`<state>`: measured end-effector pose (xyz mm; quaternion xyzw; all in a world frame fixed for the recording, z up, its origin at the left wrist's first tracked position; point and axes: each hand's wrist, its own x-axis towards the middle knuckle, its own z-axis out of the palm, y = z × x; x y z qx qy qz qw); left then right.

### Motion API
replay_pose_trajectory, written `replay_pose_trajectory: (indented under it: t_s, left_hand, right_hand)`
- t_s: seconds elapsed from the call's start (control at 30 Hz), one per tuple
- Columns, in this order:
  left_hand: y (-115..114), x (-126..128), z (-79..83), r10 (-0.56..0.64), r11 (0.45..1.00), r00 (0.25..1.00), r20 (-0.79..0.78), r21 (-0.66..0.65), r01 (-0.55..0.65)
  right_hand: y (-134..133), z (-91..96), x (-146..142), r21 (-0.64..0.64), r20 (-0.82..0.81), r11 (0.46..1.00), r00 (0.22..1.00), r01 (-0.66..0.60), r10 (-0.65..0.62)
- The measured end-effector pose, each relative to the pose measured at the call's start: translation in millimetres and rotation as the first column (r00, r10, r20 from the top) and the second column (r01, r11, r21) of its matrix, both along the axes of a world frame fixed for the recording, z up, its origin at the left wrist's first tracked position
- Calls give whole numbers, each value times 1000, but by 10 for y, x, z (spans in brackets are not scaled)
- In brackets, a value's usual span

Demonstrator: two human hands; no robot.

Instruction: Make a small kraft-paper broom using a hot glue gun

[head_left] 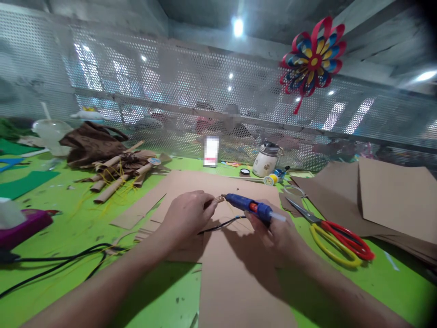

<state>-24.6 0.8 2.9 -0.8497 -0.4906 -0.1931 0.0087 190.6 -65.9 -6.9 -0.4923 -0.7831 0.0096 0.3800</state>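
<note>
My right hand [278, 232] is closed around a blue glue gun [249, 207] with an orange trigger and a clear glue stick out the back; its nozzle points left. My left hand [187, 214] pinches a small brown rolled paper piece [217, 199] right at the nozzle tip. Both hands hover over brown cardboard sheets [235, 273] lying on the green table [82, 218]. The gun's black cord [221, 224] runs left under my hands.
Red and yellow scissors [336, 237] lie right of my hand, beside stacked cardboard [385, 196]. A pile of brown paper rolls [119, 175] sits at left, a black cable [58, 262] and a purple box [23, 225] further left. A white jar [265, 161] and tape rolls stand at back. A paper pinwheel [312, 59] hangs on the mesh wall.
</note>
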Motion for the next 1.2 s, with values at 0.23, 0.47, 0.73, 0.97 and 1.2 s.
replay_pose_trajectory:
  t_s: [0.23,0.47,0.73,0.97,1.2]
  left_hand:
    - [5,6,16,13,1000,1000,24,-26,-12]
    - [22,-4,35,18,998,997,77,-60,-14]
    - [26,-14,17,3,996,992,127,-84,8]
    - [60,-24,40,29,957,958,287,-285,57]
    - [66,16,11,217,743,741,636,-599,297]
  right_hand:
    - [1,-9,-20,-1,-11,999,999,-36,36]
    - [0,2,-7,1,-19,1000,1000,-23,23]
    - [14,-31,28,-33,-37,999,999,-33,31]
    - [-20,-16,52,-54,-46,998,999,-30,27]
    - [-8,-4,29,-62,-31,997,998,-48,46]
